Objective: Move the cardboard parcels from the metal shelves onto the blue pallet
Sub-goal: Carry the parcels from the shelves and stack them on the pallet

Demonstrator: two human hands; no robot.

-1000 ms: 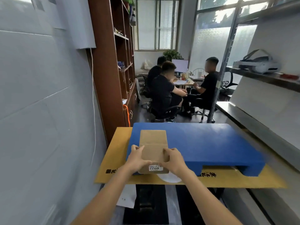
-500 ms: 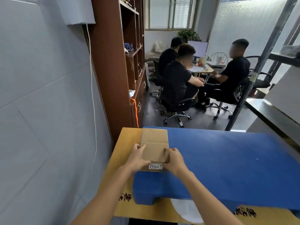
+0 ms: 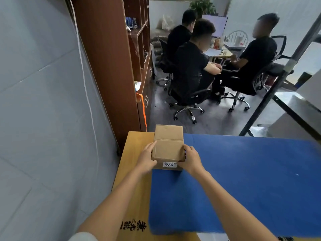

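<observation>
Upon the blue pallet (image 3: pixel 243 180), far-left corner, sat one parcel (image 3: pixel 168 146). The left hand (image 3: pixel 146 160) and right hand (image 3: pixel 191 161) gripped its sides; release was outstanding.

**Bare forearms, one white sleeve edge**

Both forearms are uncovered from the wrists back. Far up the arm from the fingers of the left hand (image 3: pixel 146 160), the rounded hem of a white sleeve (image 3: pixel 83 237) shows at the bottom border. Behind the right hand (image 3: pixel 191 161) the arm runs bare to the frame edge. Any sleeve on that side lies out of view.
</observation>
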